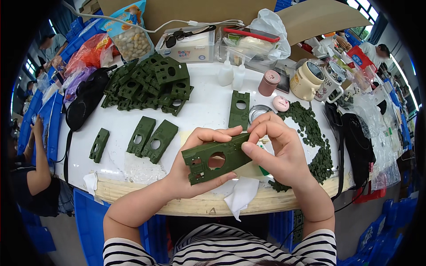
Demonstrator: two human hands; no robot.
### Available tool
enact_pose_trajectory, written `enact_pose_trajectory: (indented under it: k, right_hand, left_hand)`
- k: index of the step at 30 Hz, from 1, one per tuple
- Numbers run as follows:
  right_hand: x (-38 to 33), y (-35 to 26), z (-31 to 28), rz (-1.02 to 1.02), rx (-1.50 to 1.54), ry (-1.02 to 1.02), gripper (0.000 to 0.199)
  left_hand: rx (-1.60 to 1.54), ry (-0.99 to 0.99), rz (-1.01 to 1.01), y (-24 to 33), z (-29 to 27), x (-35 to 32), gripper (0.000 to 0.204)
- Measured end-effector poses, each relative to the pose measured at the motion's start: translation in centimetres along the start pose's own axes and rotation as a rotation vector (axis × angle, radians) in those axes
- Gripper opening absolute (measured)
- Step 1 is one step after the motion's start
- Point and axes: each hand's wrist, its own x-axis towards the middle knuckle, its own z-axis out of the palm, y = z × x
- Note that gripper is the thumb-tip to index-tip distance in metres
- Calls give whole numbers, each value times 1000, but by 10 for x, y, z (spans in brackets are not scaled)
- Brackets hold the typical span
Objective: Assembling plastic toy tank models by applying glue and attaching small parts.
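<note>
Main risk, we'd say: the green plastic hull [233,155] slips or twists. It's carried from its 9 o'clock end by the left hand [182,178], while the right hand [284,153] works at the 2 o'clock corner, so a hard push there could lever it out of the left grip. We'd also flag a small bit dropping: anything falling toward 4 o'clock could get lost in the loose green parts [320,166], same colour. The white tissue [243,193] hangs over the wooden table edge [208,206] at 5 o'clock; a brushing forearm could drag it off.

Fingers: left ones are spread about as wide as the hull, digits along its upper and lower long edges, firmly gripping. Right thumb and forefinger are nearly together, up against the corner; we can't tell if they pinch the hull itself or some tiny piece.

Hull sits between both hands, held tilted above the table. Another hull [239,119] lies at 1 o'clock from it, hull pile [146,86] at 10 to 11.
</note>
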Motion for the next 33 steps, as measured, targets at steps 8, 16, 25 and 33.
enact_pose_trajectory:
  k: [8, 16, 25, 33]
  right_hand:
    - [6, -15, -61, -14, -482, -263, 16]
    - [7, 15, -83, 535, -803, -649, 16]
    - [14, 32, -77, 530, -786, -759, 16]
    - [20, 21, -82, 274, -596, -482, 14]
  left_hand:
    - [-78, 47, -145, 3, -3, 1, 58]
    - [-95, 43, -133, 1, -3, 2, 59]
    - [-66, 48, -112, 2, -5, 2, 59]
    - [-106, 100, -136, 2, -3, 3, 59]
